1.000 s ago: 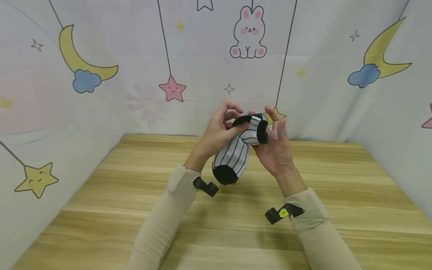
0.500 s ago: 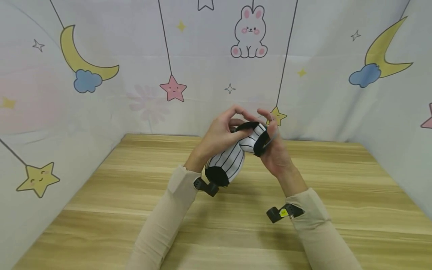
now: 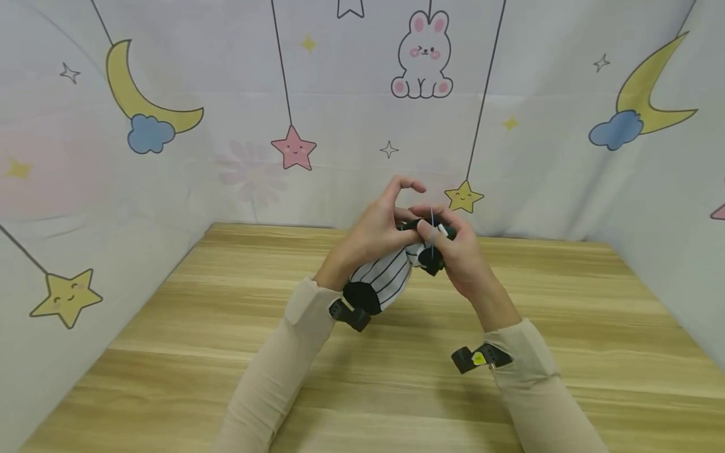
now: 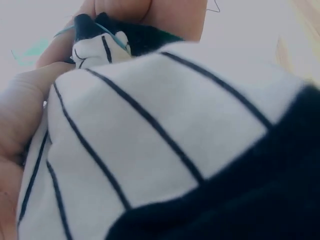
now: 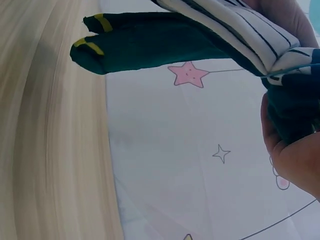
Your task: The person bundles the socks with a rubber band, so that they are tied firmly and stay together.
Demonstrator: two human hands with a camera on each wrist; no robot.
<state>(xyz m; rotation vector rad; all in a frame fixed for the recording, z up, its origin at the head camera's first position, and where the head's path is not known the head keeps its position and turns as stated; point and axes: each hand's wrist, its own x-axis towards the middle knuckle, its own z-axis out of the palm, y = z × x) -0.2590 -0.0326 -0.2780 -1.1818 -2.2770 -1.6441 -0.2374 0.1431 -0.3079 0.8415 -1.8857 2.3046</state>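
Note:
A bundle of socks is held in the air over the table. A white sock with black stripes and a black toe (image 3: pixel 379 277) hangs lowest, also filling the left wrist view with its striped side (image 4: pixel 125 130). Dark green socks (image 5: pixel 150 45) with yellow toe marks stretch out of the bundle in the right wrist view. My left hand (image 3: pixel 370 234) grips the bundle near its middle, index finger raised. With thumb and fingers, my right hand (image 3: pixel 463 251) pinches the cuff end. A thin blue elastic band (image 5: pixel 292 70) runs across the cuffs there.
Below the hands lies a wood-grain table (image 3: pixel 396 390). A white cloth backdrop (image 3: pixel 351 113) printed with moons, stars and a rabbit encloses its back and sides. Small black wrist cameras (image 3: pixel 351 316) sit on both sleeves.
The right hand's fingers, spread beside the cuffs before, have closed on them. The blue band has shifted from that hand's fingers across the cuffs. The striped toe has swung slightly left.

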